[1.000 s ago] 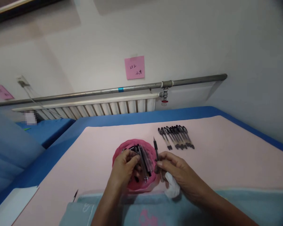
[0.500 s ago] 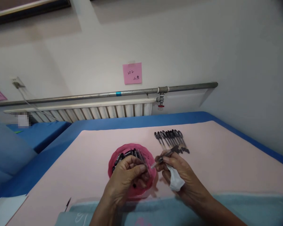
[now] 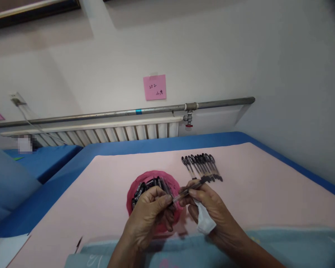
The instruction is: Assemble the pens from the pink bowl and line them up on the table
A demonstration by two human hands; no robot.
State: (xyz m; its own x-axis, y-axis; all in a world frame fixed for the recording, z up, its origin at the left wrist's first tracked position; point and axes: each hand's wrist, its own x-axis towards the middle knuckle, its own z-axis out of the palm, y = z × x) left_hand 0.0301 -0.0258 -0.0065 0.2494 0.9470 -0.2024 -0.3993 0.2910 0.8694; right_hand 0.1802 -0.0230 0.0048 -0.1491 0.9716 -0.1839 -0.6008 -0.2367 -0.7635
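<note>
Low in the head view, just left of centre, sits a pink basket (image 3: 141,174) with a wavy rim, holding black pieces (image 3: 139,191) packed on its left and clear, tube-like ones at its upper right. The left hand (image 3: 153,210) covers its front part, thumb and fingers meeting at the lower-left end of a clear-barrelled pen (image 3: 180,195); whether they grip it cannot be told. The right hand (image 3: 208,203) grasps that pen, slanted up to the right beside the basket, with a white tissue (image 3: 206,220) tucked against the palm. Right of centre, black-capped pens (image 3: 202,166) lie in a slanted row. The pink surface (image 3: 248,186) stretches from there toward the frame's right side, edged by a blue border (image 3: 212,137) behind; a light-blue cloth (image 3: 290,243) bounds it along the bottom. At lower left lie a thin dark stick (image 3: 78,244) and a white sheet (image 3: 8,245).
</note>
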